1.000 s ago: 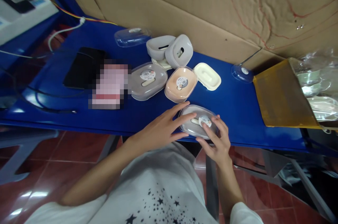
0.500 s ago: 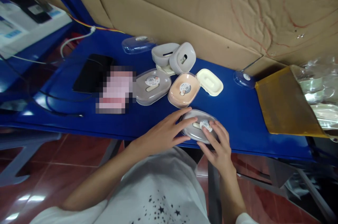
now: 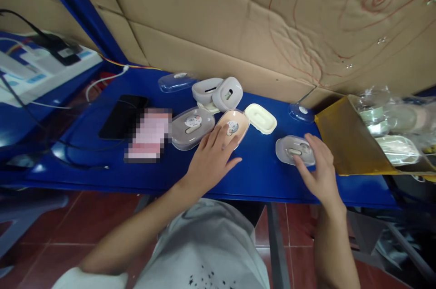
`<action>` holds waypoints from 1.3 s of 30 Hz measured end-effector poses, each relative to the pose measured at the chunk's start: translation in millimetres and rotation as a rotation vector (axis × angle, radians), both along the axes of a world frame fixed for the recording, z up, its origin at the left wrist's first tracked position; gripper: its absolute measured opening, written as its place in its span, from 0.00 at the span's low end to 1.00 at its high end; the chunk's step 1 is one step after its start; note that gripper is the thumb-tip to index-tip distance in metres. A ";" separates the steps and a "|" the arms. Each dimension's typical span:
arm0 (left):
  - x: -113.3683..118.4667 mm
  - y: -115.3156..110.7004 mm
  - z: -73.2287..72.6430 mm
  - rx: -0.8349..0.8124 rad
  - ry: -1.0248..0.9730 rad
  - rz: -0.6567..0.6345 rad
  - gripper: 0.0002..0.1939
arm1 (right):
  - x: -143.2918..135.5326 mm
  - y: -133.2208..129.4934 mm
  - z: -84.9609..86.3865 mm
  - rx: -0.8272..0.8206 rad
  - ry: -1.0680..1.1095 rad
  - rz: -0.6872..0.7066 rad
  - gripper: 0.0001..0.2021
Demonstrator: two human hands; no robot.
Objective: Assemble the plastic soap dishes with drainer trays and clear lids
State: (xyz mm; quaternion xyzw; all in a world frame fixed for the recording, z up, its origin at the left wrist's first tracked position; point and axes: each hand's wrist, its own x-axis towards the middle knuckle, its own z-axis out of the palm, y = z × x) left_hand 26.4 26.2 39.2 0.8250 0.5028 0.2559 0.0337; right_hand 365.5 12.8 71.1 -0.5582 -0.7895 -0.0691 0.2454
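Small grey container point(image 3: 287, 147) gripped between the right hand's point(image 3: 315, 166) thumb and fingers, over the tabletop point(image 3: 259, 175) near the cardboard box point(image 3: 347, 139).
The left hand point(image 3: 211, 157), fingers slightly spread, reaches over the peach container point(image 3: 241, 121), which sits between a larger grey container point(image 3: 182, 132) and a cream tray point(image 3: 262, 119).

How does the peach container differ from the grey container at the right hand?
The peach container lies partly under the left hand, while the grey container is at the right hand. The peach container slants away; the grey container lies more crosswise. Both have clear covers and round labels.
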 end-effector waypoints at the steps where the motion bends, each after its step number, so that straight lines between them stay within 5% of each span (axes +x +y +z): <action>1: 0.7 0.5 -0.7 0.005 -0.001 0.003 0.26 | -8.3 13.7 5.1 -0.024 -0.032 0.037 0.28; 9: -15.7 -7.4 -2.1 0.085 0.015 0.005 0.13 | -75.5 96.8 -1.9 -0.342 -0.369 0.056 0.20; 16: -26.5 4.1 -8.3 0.087 0.005 -0.066 0.08 | -57.4 92.5 -13.0 -0.352 -0.332 -0.005 0.18; 32: -6.3 32.5 1.9 0.007 -0.024 -0.111 0.08 | -55.3 93.7 -15.2 -0.275 -0.316 0.009 0.12; 35: 10.2 47.0 4.6 -0.022 -0.010 -0.131 0.14 | -48.2 95.9 -6.5 -0.190 -0.279 -0.057 0.13; 39: 31.3 63.6 10.4 -0.067 -0.079 -0.333 0.32 | -35.0 89.9 12.5 0.005 -0.124 -0.142 0.15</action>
